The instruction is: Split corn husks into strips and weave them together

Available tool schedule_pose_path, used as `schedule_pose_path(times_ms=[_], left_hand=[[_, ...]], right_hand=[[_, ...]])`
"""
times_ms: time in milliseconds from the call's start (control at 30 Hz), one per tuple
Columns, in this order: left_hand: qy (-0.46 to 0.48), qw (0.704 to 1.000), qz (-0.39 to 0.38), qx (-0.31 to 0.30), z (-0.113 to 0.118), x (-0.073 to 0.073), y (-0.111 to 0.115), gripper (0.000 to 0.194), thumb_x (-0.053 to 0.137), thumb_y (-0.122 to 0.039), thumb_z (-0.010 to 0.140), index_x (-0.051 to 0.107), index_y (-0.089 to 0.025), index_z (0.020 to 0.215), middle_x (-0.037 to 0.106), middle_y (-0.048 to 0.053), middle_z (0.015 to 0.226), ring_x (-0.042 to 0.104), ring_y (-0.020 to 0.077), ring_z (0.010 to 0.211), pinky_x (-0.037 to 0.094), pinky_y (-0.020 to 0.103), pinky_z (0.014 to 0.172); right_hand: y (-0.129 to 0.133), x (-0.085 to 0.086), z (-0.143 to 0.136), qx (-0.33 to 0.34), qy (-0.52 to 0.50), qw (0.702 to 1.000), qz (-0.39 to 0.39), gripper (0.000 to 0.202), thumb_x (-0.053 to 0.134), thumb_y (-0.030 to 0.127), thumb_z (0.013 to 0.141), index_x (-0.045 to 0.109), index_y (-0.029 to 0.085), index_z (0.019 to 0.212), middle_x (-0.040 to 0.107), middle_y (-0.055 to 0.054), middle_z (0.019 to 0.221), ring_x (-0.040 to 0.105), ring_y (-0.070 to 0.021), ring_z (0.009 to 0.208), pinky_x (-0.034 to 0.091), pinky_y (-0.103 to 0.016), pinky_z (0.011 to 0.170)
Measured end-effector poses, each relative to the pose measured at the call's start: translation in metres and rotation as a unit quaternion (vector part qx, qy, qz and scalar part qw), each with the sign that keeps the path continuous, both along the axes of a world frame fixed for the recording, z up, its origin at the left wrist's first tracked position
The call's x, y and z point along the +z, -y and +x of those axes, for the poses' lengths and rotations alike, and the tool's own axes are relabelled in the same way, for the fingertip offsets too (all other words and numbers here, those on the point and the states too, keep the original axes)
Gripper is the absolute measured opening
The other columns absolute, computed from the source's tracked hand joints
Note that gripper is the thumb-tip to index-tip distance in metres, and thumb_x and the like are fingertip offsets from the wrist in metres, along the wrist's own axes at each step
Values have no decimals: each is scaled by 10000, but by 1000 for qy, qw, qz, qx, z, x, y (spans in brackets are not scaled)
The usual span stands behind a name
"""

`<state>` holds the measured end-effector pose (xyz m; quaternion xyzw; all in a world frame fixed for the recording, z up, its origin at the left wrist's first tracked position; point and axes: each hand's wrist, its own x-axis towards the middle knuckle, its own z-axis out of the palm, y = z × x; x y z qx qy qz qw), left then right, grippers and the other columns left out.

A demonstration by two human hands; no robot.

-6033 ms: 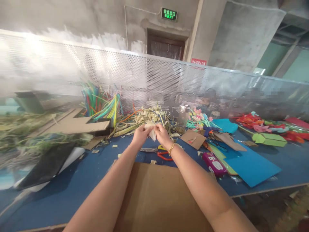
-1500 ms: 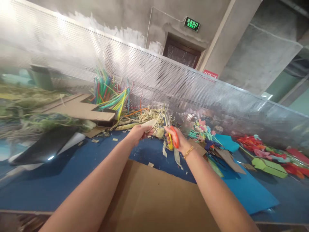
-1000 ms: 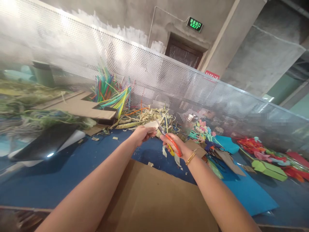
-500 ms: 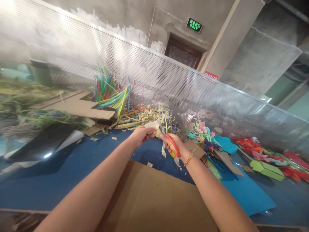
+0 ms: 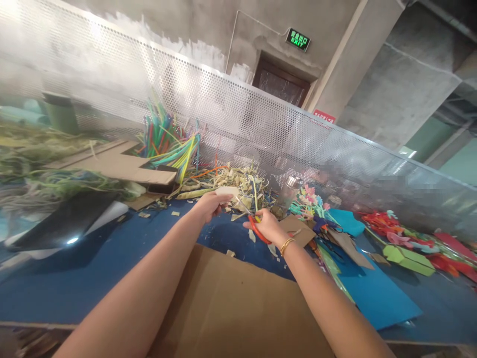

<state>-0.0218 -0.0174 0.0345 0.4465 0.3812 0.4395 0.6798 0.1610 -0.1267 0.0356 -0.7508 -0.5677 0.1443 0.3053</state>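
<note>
Between the fingers of my left hand (image 5: 212,204) is a small pale, flat piece (image 5: 226,191) that looks like paper or husk. My right hand (image 5: 267,226) grips scissors (image 5: 259,232) with orange-red and yellow handles. Their blades point up and left, with the tips just beside the pale piece. Behind both hands lies a heap of pale cut strips (image 5: 246,180). Small scraps (image 5: 252,235) are scattered on the blue table (image 5: 156,258) beneath the scissors.
A brown cardboard sheet (image 5: 238,308) lies under my forearms. Colourful pipe cleaners (image 5: 175,144) stand at the back left, near cut cardboard (image 5: 115,164). A clear jar (image 5: 288,191) is behind my right hand. Blue sheets (image 5: 387,293) lie to the right. A perforated metal panel (image 5: 223,114) borders the back.
My right hand has turned, so the scissors now lie flatter and their blades sit lower, away from the pale piece. My left hand has shifted slightly left, still holding the piece.
</note>
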Motion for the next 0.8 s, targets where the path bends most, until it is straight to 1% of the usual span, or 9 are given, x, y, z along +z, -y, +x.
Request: schedule_pose_path(times_ms=[100, 167, 233, 333, 400, 467, 600, 700, 800], left_hand=[[-4, 999, 24, 24, -1, -1, -1, 356, 813, -253, 525, 662, -138, 826, 671, 29, 674, 584, 108, 527, 341, 169, 401], [-10, 998, 47, 36, -3, -1, 0, 360, 809, -262, 522, 655, -142, 824, 673, 27, 674, 585, 112, 541, 353, 178, 426], [-27, 996, 73, 47, -4, 0, 1, 338, 803, -273, 523, 646, -149, 796, 651, 10, 623, 545, 100, 500, 333, 187, 429], [-62, 990, 115, 53, -4, 1, 1, 266, 776, -269, 533, 651, -160, 741, 601, -21, 546, 473, 87, 456, 298, 196, 427], [-86, 985, 145, 46, -4, 0, 1, 215, 756, -256, 533, 667, -165, 707, 594, -25, 539, 474, 97, 476, 306, 202, 440], [-108, 978, 173, 31, -2, -2, 1, 184, 750, -240, 518, 680, -171, 674, 613, -21, 559, 516, 122, 527, 340, 210, 469], [-148, 967, 208, -3, -1, -9, -1, 165, 757, -188, 470, 668, -179, 607, 617, -22, 534, 576, 173, 587, 375, 229, 499], [-163, 962, 220, -15, -2, -12, -4, 217, 773, -162, 443, 654, -181, 625, 605, -32, 516, 576, 172, 569, 375, 230, 499], [-168, 958, 231, -27, -5, -11, -6, 319, 799, -185, 441, 652, -181, 724, 604, -39, 524, 559, 152, 527, 369, 229, 489]], right_hand=[[1, -8, -7, 0, 135, 991, -13, 520, 699, 479, 704, 567, 169, 1100, 686, -119, 974, 655, -250, 878, 449, -293, 677], [2, -11, -10, 11, 200, 979, -35, 438, 632, 396, 780, 556, 161, 1141, 697, -121, 960, 659, -251, 887, 439, -302, 709], [5, -10, -11, 28, 265, 962, -58, 396, 620, 337, 789, 574, 151, 1136, 705, -137, 943, 661, -268, 890, 434, -318, 718], [9, -2, -10, 54, 335, 936, -92, 263, 629, 328, 786, 666, 160, 987, 712, -163, 914, 659, -303, 908, 433, -341, 723], [10, 7, -12, 49, 345, 933, -87, 211, 609, 360, 815, 703, 172, 836, 714, -160, 846, 662, -304, 883, 437, -348, 724], [6, 17, -18, 46, 315, 948, -15, 273, 584, 427, 842, 711, 186, 814, 714, -142, 841, 657, -285, 884, 445, -350, 752], [-19, 24, -35, 107, 160, 965, 181, 398, 702, 478, 744, 659, 228, 1051, 693, -68, 1038, 621, -222, 987, 447, -330, 872], [-42, 17, -44, 140, 41, 975, 169, 224, 723, 348, 728, 674, 222, 907, 705, -30, 916, 641, -186, 856, 475, -309, 805], [-58, 6, -41, 128, -60, 979, 148, 43, 653, 246, 758, 656, 204, 746, 683, 0, 734, 625, -153, 684, 476, -276, 696]])
